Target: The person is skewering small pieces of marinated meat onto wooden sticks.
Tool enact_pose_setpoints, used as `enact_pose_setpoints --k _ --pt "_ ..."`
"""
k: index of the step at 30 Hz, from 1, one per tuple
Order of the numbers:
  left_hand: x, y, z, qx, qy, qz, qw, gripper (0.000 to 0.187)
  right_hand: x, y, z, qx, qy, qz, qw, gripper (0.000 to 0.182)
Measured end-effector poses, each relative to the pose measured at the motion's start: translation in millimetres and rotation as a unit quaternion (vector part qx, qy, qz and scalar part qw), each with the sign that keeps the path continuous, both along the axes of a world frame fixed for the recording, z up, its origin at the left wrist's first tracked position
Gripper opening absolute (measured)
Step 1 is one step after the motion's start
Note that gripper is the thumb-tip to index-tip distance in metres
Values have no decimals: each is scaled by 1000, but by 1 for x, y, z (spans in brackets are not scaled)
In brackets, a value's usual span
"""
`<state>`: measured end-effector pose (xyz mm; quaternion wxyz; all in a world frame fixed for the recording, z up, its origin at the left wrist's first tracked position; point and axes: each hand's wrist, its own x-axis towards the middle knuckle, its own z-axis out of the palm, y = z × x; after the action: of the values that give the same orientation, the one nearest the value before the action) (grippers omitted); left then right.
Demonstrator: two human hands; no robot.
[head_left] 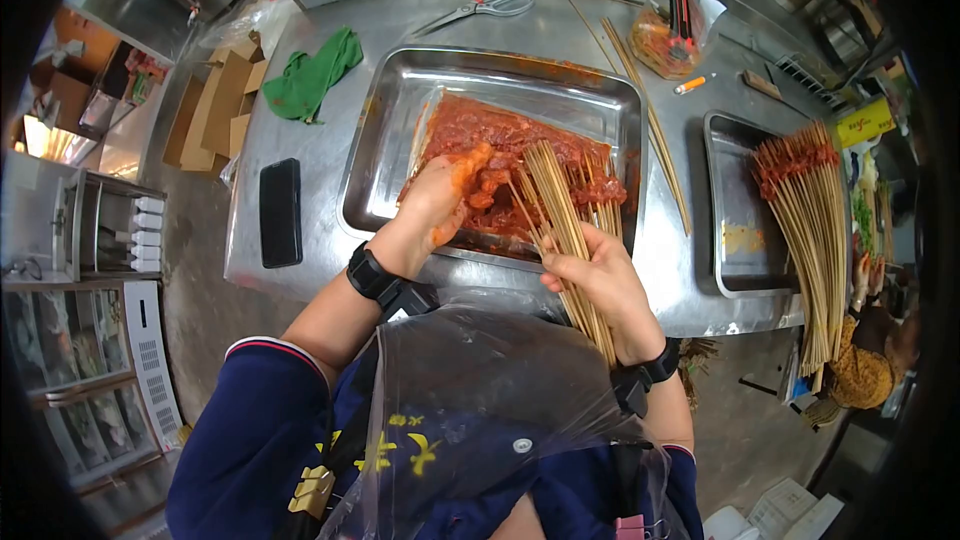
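Note:
My left hand (445, 188), coated in red-orange marinade, is closed at the marinated meat (490, 125) in a large metal tray (368, 155). What its fingers pinch is hidden by meat and sauce. A bundle of bamboo skewers (560, 205) lies in my right hand (598, 275), fingers wrapped round it near the tray's front edge. The skewers slant from the meat down toward my apron. Red meat pieces sit on some skewers at the tray's right side.
Right of the large tray, a smaller tray (718, 230) bears loaded meat skewers (810, 230). Scissors (485, 5) and loose skewers (650, 110) lie behind and beside the large tray. A green cloth (312, 78) and black phone (281, 212) are left.

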<state>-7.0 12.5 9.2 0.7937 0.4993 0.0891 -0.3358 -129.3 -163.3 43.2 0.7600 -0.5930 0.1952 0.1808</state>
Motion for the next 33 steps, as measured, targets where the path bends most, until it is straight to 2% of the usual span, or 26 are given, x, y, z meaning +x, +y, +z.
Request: enact_pose_setpoints --k 11,17,20,22,26,33 --pt "-2 -3 5 -23 -8 -6 1000 21 0 -2 2 -2 -6 -6 1000 12" --pt "-5 -4 3 -21 -86 18 996 18 -1 0 3 6 -5 -13 1000 12" --pt "-13 -11 15 -8 -100 63 993 19 0 -1 1 6 -6 -13 1000 12" --pt "-10 -5 3 -6 -105 49 993 19 0 -1 0 8 -7 -10 1000 12" --pt "-11 -6 -3 -25 -89 43 995 20 -1 -3 1 9 -1 -19 1000 11" --pt "-14 -4 -1 -61 3 27 998 18 -1 -3 -3 16 -7 -14 1000 12"
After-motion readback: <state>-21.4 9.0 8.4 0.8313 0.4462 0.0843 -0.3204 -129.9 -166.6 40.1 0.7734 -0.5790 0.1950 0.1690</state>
